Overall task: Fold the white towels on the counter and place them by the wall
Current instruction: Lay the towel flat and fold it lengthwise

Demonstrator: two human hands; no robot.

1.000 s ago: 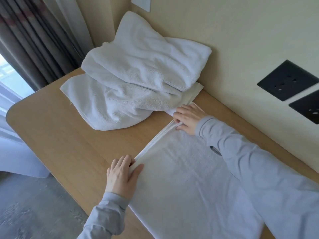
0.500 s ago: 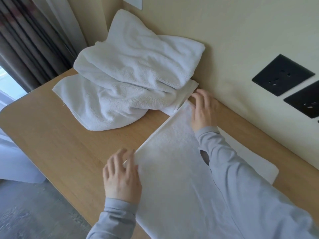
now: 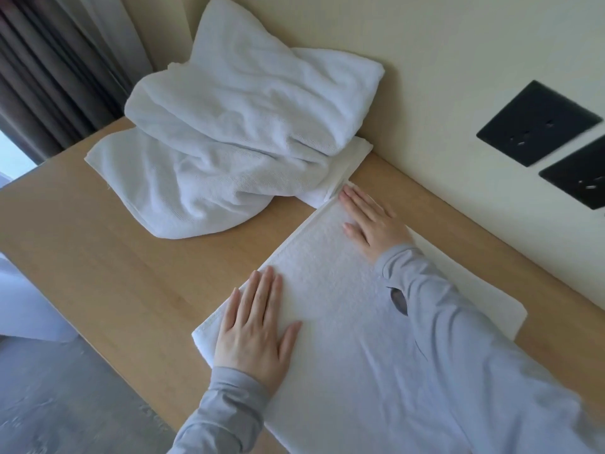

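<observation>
A white towel lies spread flat on the wooden counter, its folded far edge running diagonally. My left hand presses flat on the towel's near-left corner, fingers straight. Flat on the far corner rests my right hand, close to the wall, its grey sleeve crossing the towel. A rumpled heap of white towels sits at the back of the counter, leaning against the wall, just beyond my right fingertips.
Two black socket plates are set in the wall on the right. Dark curtains hang at the far left. The counter's left edge drops to a grey floor.
Both hands let go of the towel's edge after folding it over and now lie flat on it. The view has shifted closer.
</observation>
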